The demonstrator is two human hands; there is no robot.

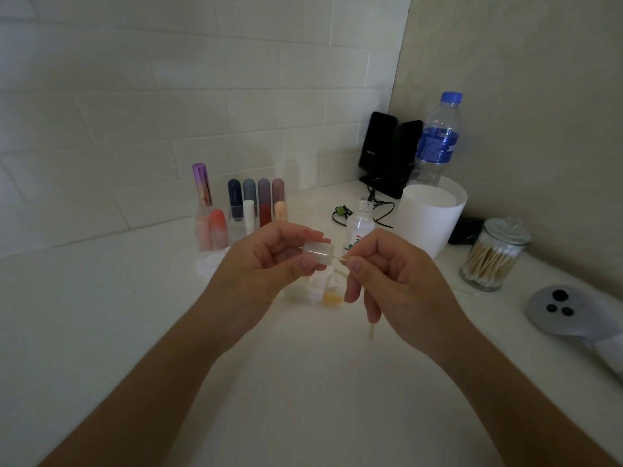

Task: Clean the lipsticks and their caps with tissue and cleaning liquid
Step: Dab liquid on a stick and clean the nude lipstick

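2 bare forearms (161,382) rise from the bottom edge and meet above the white countertop (118,315). The left hand (266,261), fingers curled, pinches a frosted translucent lipstick cap (318,252), held sideways between thumb and fingertips. The right hand (394,274) pinches a thin wooden swab stick (372,332), whose upper end touches the cap's right end. Crumpled white tissue (320,281) lies on the countertop beneath.

The right hand (387,274) covers the middle of the stick (372,332), and its tip is lost at the mouth of the cap (318,252). That hand and the left hand (266,264) hide most of the tissue (318,283) and a blurred yellow piece (332,297), perhaps a lipstick. The small bottle (360,224) has its label half covered. The grey device (559,308) runs off the right edge.
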